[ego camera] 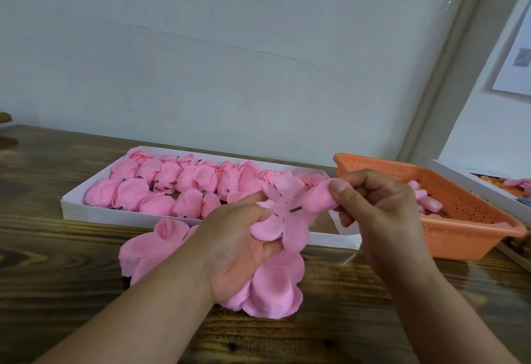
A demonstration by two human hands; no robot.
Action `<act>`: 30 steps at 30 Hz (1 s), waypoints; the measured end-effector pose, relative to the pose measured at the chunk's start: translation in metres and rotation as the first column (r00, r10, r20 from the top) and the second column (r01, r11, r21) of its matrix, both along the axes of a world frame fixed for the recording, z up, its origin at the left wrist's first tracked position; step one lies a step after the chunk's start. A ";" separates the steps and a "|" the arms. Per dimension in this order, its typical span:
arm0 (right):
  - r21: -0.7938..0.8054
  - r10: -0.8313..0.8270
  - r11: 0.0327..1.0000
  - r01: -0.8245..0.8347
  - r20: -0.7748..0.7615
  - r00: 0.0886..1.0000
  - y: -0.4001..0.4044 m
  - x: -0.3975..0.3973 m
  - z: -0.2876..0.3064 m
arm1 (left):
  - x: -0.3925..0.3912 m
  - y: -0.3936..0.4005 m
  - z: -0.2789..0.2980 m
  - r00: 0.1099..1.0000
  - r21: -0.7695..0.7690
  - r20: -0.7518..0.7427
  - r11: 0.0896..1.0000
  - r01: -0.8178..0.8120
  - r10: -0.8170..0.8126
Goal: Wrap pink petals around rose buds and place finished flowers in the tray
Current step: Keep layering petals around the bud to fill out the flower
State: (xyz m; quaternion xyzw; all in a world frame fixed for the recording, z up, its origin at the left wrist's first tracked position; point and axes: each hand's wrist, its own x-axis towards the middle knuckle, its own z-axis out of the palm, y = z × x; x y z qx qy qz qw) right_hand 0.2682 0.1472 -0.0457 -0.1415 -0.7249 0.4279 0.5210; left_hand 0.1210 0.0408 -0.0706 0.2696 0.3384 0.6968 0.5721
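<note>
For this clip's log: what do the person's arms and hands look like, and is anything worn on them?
Both forearms are bare as far as the frame shows: no sleeves in view. The left hand and right hand wear no gloves, and no rings, watch or bracelets show on the visible sides. The fingernails look short and unpainted. No markings or tape are visible.

A small craft workroom for hand assembly of artificial flowers is suggested. A dark wooden table (57, 237) is set against a plain pale wall (201, 47). On the table, a white cardboard tray (74, 205) is filled with rows of finished pink flowers (161, 185). Right of the tray, an orange perforated plastic basket (459, 228) of buds is seen, and in front of the tray loose pink petals (273, 286) are heaped. A printed sheet (514, 56) is pinned up above the basket.
</note>
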 end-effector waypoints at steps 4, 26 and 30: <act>0.002 0.016 1.000 -0.016 -0.008 1.000 -0.003 -0.001 0.000 | 0.004 -0.002 -0.001 0.999 0.042 -0.011 0.998 0.038 -0.038; 0.107 -0.027 0.994 0.008 0.178 0.984 -0.008 -0.002 -0.001 | 0.007 -0.002 -0.002 0.989 -0.172 -0.002 0.974 -0.145 0.147; 0.135 -0.032 0.991 0.007 0.187 0.982 -0.009 -0.003 0.000 | 0.008 -0.003 -0.001 0.992 -0.166 -0.023 0.978 -0.129 0.127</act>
